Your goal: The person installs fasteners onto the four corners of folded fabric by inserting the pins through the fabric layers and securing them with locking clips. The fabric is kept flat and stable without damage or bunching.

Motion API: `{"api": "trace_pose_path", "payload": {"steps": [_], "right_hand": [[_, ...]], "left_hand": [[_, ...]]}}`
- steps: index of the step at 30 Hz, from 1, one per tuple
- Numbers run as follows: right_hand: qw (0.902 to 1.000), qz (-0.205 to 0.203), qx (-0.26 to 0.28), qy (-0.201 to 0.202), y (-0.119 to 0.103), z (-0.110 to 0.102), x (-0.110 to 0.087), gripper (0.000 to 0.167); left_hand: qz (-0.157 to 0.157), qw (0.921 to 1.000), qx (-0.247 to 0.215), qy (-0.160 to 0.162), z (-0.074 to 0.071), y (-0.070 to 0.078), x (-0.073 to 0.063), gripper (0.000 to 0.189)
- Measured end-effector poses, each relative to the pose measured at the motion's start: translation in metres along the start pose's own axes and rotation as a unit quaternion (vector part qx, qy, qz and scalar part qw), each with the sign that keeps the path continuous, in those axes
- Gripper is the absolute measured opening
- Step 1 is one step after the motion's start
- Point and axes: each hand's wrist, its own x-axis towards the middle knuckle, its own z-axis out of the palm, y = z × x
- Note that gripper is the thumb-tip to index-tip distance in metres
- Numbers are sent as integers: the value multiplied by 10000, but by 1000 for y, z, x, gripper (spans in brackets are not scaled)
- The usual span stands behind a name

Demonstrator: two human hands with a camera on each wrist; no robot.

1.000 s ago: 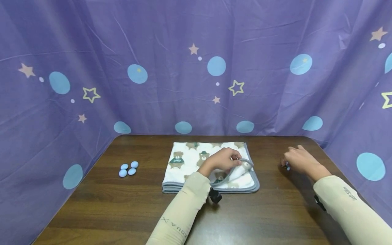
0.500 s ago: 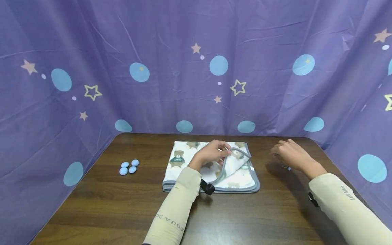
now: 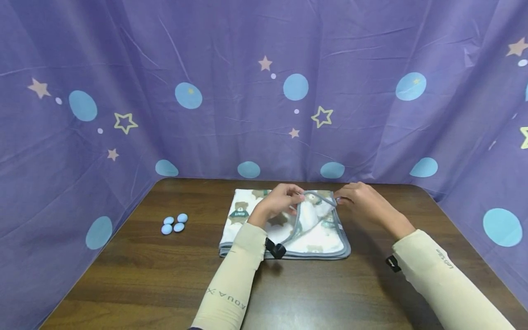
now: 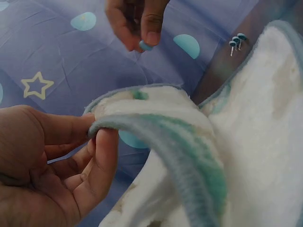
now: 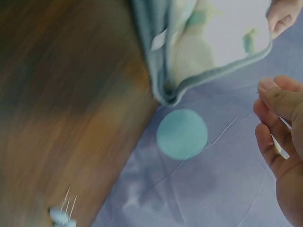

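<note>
A folded white baby blanket (image 3: 264, 229), printed with bears and edged in grey-blue, lies mid-table. My left hand (image 3: 280, 201) pinches its upper layer's lifted corner (image 4: 102, 124) between thumb and fingers, and the raised flap shows the layer beneath. Close to the flap's right side is my right hand (image 3: 358, 198), holding a small blue-headed pin (image 4: 145, 46) between thumb and fingertips. Only its blue head shows clearly in the left wrist view. In the right wrist view the right fingertips are apart from the blanket's edge.
Several round light-blue caps (image 3: 173, 223) sit together on the left of the brown wooden table (image 3: 123, 275). Several blue-based pins (image 5: 60, 216) stand points up on the right side, past the blanket. A purple curtain (image 3: 231, 91) hangs around the table.
My right hand has picked up a pin from the table's right side and moved left to the blanket. My left hand has raised the corner further and drawn it slightly left.
</note>
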Motion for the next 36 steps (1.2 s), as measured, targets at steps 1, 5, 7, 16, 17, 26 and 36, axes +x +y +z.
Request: {"api": "trace_pose_path", "payload": {"steps": [1,5,7,16,17,26,36], "right_hand": [[9999,84,98,44,-2,2,2,18],[9977,397,486,265,-12,9,10,18],[9960,444,685,376,-15,13,15,19],[9862,703,1407,524,-22,26,32,21],[9855,731,1431,542,-22,28,33,21],[9724,1470,1782,328,-24,33,34,30],[9734,1371,1796,384,-20,36,34,30]], "left_hand": [[3,10000,-24,44,0,1,-1,22],[69,9997,-67,212,-1,4,-1,22],[95,9996,-25,261,-1,5,-2,21],[272,9987,157,412,-1,10,-3,18],[284,9985,169,432,0,10,-3,17],[373,9983,265,374,4,11,-3,15],[423,9979,291,387,5,15,-6,15]]}}
